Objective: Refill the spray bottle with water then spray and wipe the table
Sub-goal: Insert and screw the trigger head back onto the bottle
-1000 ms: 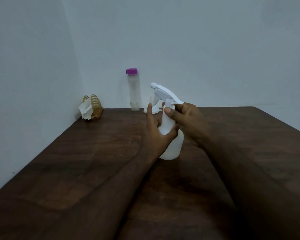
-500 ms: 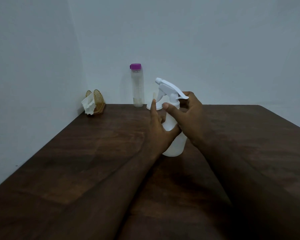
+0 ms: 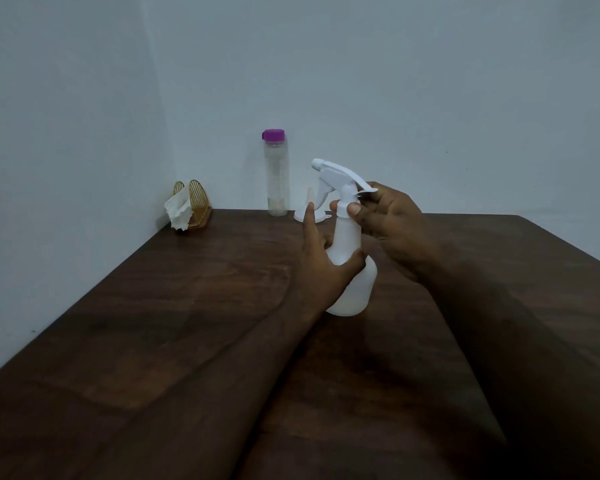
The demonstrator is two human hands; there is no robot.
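White spray bottle upright — nozzle pointing left.

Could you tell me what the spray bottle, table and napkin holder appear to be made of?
Spray bottle: likely plastic, body milky and translucent, trigger head opaque white. Table: dark wood or wood-look laminate, grain streaks with a dull sheen. Napkin holder: probably gold-coloured metal wire, given its thin arched ribs.

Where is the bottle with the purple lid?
In the head view, the bottle stands at the table's far edge by the wall, left of centre, between the tissue holder and the funnel.
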